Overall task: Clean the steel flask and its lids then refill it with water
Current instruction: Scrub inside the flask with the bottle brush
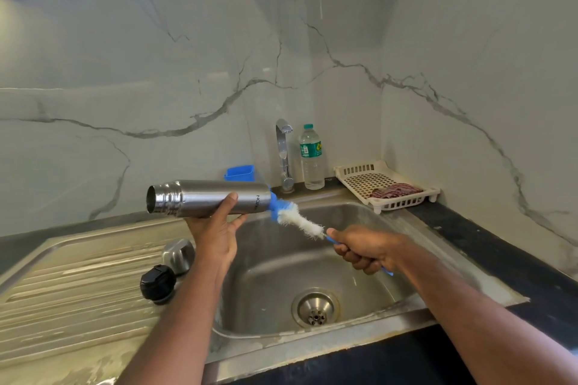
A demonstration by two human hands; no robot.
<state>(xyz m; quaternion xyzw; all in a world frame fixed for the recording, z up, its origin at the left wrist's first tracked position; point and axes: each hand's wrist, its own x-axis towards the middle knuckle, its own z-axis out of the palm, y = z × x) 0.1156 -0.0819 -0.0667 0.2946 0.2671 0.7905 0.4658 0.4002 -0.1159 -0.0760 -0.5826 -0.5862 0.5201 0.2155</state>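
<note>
Head view looks down past two bare forearms to a steel sink [353, 266], its drain [316, 309] nearest in the basin. On the ribbed drainboard [62, 294] at left sit a black inner lid [157, 283] and, just beyond it, a steel cap [179, 255], close together; I can't tell if they touch.

Over the basin the right hand [364, 248] has its fingers curled tight round the blue handle of a bottle brush [300, 222]. The brush slants up to the left, and its blue-and-white bristle tip meets the base end of the flask [208, 198].

The left hand [215, 230] holds the flask from below, thumb pressed on the near side, fingers wrapped behind it. The flask lies level in the air above the sink's left edge, open mouth pointing left, no lid on it.

Farther back stand a tap [284, 153] and just right of it a clear water bottle [311, 158]. A blue tub [239, 172] peeks out behind the flask. At far right a cream rack [359, 176] on the dark counter [500, 247] holds a reddish cloth [396, 190]. Marble-patterned walls close the corner.
</note>
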